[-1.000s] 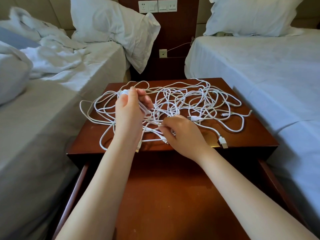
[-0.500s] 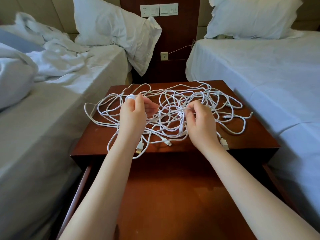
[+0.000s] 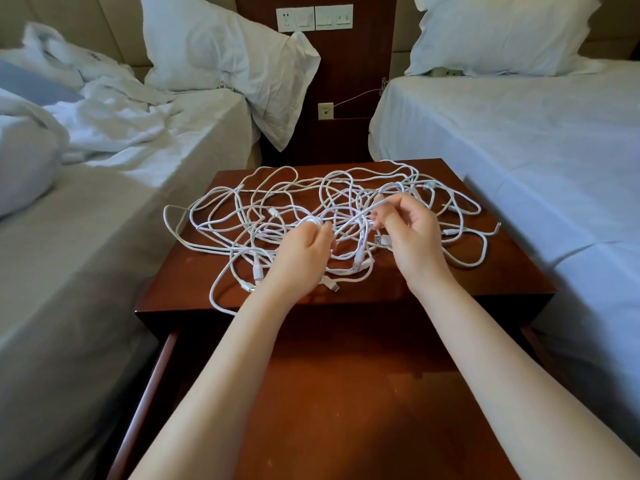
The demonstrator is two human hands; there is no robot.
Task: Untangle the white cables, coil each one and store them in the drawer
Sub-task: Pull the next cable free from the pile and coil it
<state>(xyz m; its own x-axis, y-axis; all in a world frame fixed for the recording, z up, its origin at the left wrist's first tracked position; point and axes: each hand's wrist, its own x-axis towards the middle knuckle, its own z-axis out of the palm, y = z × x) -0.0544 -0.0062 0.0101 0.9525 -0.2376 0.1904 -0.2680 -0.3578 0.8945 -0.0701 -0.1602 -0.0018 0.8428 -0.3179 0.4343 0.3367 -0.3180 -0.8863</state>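
**Both your hands work a tangle of white cables on a bedside counter, centre of the frame.**

Your left hand [image 3: 301, 251] is curled closed around a small loop of the white cables [image 3: 329, 209] at the middle of the heap, the loop showing above your knuckles. Your right hand [image 3: 412, 233], just to its right, pinches a single strand between thumb and forefinger and holds it raised above the pile, its other fingers loosely bent. A taut strand runs between the two hands. The rest of the cables lie spread in loops across the brown counter [image 3: 502, 271], with a USB plug [image 3: 384, 240] beside your right palm. The drawer [image 3: 346, 393] stands pulled open below your forearms at the bottom of the frame. An unmade bed [image 3: 86, 237] fills the left, a made bed [image 3: 519, 150] the right.
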